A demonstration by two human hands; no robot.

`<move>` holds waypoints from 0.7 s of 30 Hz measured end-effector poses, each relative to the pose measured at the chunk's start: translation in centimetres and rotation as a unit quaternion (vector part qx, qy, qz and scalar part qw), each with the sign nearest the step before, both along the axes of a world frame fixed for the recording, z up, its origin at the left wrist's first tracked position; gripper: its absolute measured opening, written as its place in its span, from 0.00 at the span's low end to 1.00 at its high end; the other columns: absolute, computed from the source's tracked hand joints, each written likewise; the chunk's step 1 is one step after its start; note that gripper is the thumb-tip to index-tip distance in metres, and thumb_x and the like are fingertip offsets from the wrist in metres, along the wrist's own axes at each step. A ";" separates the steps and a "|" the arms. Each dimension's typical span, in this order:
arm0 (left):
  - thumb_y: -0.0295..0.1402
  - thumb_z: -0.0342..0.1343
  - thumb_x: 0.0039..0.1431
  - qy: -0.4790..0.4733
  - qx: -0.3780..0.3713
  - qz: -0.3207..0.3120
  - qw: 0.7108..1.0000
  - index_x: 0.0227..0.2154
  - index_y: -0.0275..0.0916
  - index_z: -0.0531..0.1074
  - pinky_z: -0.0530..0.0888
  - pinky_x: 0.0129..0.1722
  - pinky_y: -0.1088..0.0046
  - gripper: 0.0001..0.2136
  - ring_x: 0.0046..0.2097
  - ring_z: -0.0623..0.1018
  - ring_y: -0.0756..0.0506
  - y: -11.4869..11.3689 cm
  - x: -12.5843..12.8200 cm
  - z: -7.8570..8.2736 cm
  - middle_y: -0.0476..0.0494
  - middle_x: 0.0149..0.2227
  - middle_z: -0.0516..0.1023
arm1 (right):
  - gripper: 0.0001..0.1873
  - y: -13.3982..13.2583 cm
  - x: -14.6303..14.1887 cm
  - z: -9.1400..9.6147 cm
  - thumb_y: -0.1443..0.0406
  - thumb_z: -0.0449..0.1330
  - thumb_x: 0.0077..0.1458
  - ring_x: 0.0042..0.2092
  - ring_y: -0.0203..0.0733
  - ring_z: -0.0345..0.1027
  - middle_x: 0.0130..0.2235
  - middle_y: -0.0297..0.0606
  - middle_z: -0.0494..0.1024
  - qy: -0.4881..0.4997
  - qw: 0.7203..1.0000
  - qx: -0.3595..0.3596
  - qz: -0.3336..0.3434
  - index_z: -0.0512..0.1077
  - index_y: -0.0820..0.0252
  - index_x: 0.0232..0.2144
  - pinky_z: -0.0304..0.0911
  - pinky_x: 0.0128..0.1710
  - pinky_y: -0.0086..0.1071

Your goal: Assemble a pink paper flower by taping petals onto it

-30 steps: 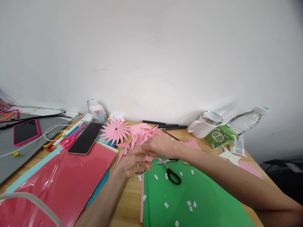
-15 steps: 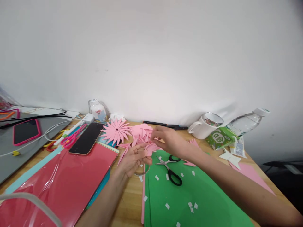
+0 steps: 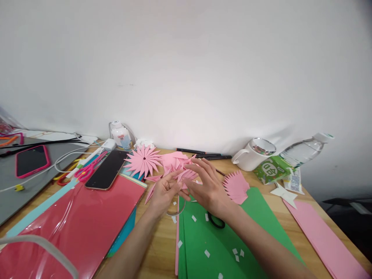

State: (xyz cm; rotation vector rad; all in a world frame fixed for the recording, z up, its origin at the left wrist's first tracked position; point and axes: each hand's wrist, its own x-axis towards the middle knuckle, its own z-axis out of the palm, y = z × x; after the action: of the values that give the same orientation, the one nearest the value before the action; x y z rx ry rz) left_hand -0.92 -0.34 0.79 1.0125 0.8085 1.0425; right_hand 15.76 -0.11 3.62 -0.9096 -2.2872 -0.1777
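A piece of folded pink paper with pointed tips is between my two hands, above the table. My left hand is closed on its near left side, thumb against the fingers. From the right, my right hand curves round the same paper, its fingertips and thumb on the folds. My fingers cover part of the piece. Just behind lie more pink paper pieces and a round pink paper star. Black-handled scissors lie under my right wrist, mostly hidden, on green paper.
Red sheets in a clear sleeve and a phone lie left. To the right are a spiky pink paper fan, a white mug, a green packet, a water bottle and pink strips. White scraps dot the green paper.
My right hand has moved down and nearer, now across the scissors, its fingers longer over the pink paper. The pink fan at the right has come into fuller view. My left hand stays nearly in place.
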 end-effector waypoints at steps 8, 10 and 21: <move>0.36 0.62 0.50 0.040 0.031 0.076 0.996 0.50 0.33 0.65 0.72 0.27 0.74 0.24 0.24 0.79 0.46 -0.7 0.9 0.8 0.46 0.24 0.79 | 0.04 -0.1 -1.2 -0.2 0.67 0.60 0.52 0.57 0.51 0.56 0.52 0.46 0.66 0.240 0.951 -0.176 -0.088 0.74 0.58 0.26 0.55 0.55 0.50; 0.36 0.61 0.51 0.041 0.048 0.086 0.994 0.49 0.33 0.65 0.72 0.25 0.75 0.23 0.24 0.78 0.46 -0.9 1.2 0.8 0.46 0.25 0.79 | 0.06 -0.2 -1.8 -0.3 0.67 0.60 0.52 0.60 0.52 0.51 0.54 0.44 0.66 0.247 0.944 -0.198 -0.091 0.74 0.57 0.24 0.51 0.57 0.52; 0.38 0.57 0.54 0.075 0.093 0.123 0.985 0.49 0.34 0.64 0.73 0.25 0.75 0.21 0.26 0.79 0.47 -0.8 1.2 0.3 0.49 0.22 0.77 | 0.07 0.2 -3.2 -1.3 0.65 0.59 0.52 0.61 0.50 0.51 0.57 0.43 0.66 0.320 0.907 -0.263 -0.080 0.72 0.57 0.24 0.47 0.59 0.51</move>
State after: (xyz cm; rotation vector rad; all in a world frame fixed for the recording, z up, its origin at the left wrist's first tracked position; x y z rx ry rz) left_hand 0.23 -1.09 1.07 1.1809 0.9920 1.2812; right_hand 12.61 0.14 2.32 -1.2037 -1.6498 0.6171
